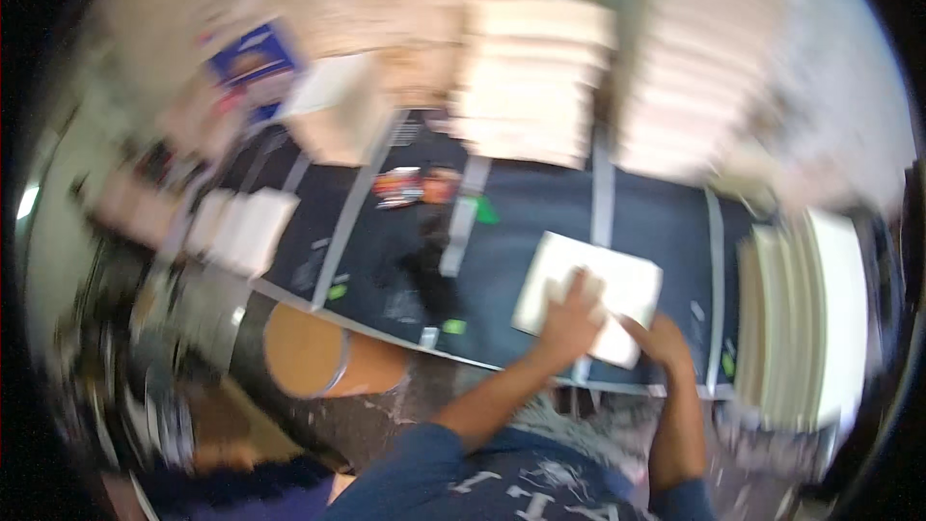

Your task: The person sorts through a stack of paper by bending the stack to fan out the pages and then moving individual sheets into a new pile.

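Pale, approx. rectangular paper block (pixel 540 280) lies flat on dark tabletop (pixel 526 203), near edge closest to the person, over a grey strip (pixel 603 198). Block's turned a bit clockwise: far edge runs approx. 9:30 to 3:30, side edges approx. 12:30 to 6:30. Sides nearly equal; long axis seems the 9:30–3:30 one, but w/ blur & fisheye can't tell for sure. Far L corner pts toward approx. 11.

L hand (pixel 574 316) is on block's middle, fingers spread & pointing approx. 12–1, pressing from above, nothing gripped. R hand (pixel 664 345) is at block's 4 o'clock side, one digit reaching onto it toward 10; can't tell if it's pinching the edge.

Around block: cream stack (pixel 531 87) at 11:30, taller stack (pixel 699 58) at 1, curved-looking pale stack (pixel 805 314) at 3. Colourful pkt (pixel 397 188) at 10, smaller white stack (pixel 241 232) at 9:30, orange-brown drum (pixel 309 352) beyond table edge, approx. 8:30.
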A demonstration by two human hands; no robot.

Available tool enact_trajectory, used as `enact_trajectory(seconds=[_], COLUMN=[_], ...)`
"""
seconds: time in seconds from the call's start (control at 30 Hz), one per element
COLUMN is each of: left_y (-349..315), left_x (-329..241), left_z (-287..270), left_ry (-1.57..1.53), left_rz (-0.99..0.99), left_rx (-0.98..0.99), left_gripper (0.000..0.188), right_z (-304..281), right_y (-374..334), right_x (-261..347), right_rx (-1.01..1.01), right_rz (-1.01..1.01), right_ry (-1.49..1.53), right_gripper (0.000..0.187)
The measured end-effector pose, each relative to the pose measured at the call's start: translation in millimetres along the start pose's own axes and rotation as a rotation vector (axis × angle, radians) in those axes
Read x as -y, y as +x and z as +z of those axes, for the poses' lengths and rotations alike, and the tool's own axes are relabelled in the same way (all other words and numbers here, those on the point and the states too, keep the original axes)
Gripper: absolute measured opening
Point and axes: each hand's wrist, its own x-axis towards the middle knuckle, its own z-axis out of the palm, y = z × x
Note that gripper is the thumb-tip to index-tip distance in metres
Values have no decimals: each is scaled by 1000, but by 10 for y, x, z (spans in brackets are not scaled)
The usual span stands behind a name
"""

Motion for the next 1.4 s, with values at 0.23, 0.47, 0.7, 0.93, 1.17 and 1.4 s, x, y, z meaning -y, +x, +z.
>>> enact_trajectory(seconds=[0.23,0.47,0.7,0.93,1.17,1.4], left_y=[106,255,143,153,119,92], left_x=[-194,-202,-229,-225,-206,-142], left_z=[-134,-32,64,94,78,160], left_ry=[114,151,204,198,207,261], left_rz=[-4,-33,45,44,65,89], left_rx=[33,63,-181,-194,-185,-236], left_gripper=[60,58,62,67,68,69], right_z=[-174,-71,-80,-350,-424,-303], right_y=[-1,13,-25,485,662,377], right_x=[31,-17,-41,-297,-221,-53], right_rx=[-356,-345,-367,112,203,-232], right_rz=[66,113,-20,-178,-255,-506], right_ry=[158,291,478,972,631,236], right_gripper=[48,50,58,57,58,41])
